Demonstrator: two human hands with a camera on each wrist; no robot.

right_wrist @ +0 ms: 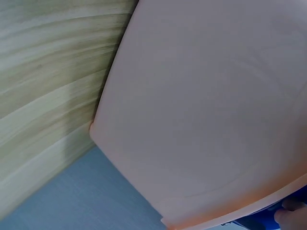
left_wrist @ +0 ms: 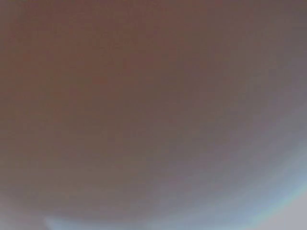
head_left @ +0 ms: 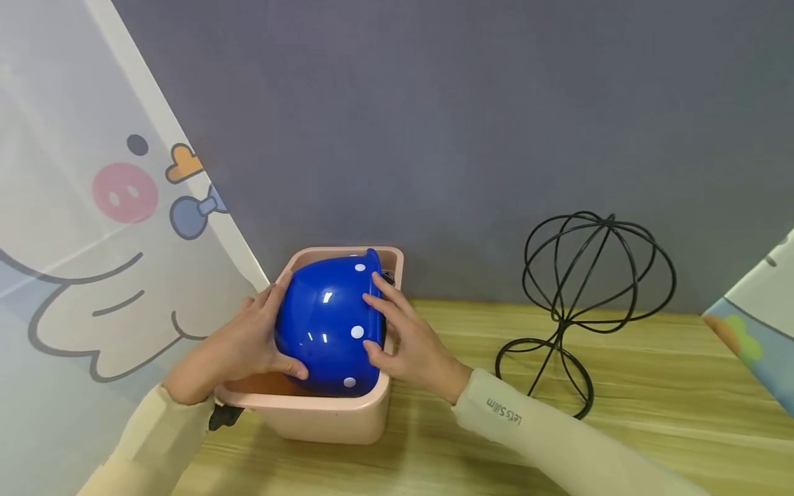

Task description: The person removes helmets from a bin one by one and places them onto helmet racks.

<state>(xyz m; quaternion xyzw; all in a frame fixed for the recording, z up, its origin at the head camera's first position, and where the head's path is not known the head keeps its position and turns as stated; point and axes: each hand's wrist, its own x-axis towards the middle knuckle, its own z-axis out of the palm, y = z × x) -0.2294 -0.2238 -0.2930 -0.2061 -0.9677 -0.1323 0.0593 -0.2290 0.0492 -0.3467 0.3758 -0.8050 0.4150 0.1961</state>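
A glossy blue helmet (head_left: 329, 313) with white dots lies on its side inside a pink plastic bin (head_left: 329, 420), its brim turned to the right. My left hand (head_left: 248, 341) holds the rounded crown, fingers over its far side and thumb along the near side. On the brim side, my right hand (head_left: 409, 337) grips the edge with fingers and thumb spread along it. From the right wrist, the bin's outer wall (right_wrist: 192, 115) fills most of the view, with a bit of helmet (right_wrist: 264, 219) and fingertips (right_wrist: 293, 218) in the corner. Close, blurred surfaces block the left wrist view.
Right of the bin, a black wire stand (head_left: 562, 322) with a rounded cage top stands on the wood-grain table (head_left: 657, 372). A grey wall (head_left: 459, 151) rises behind. A printed cartoon panel (head_left: 124, 275) borders the left, another (head_left: 757, 317) the right.
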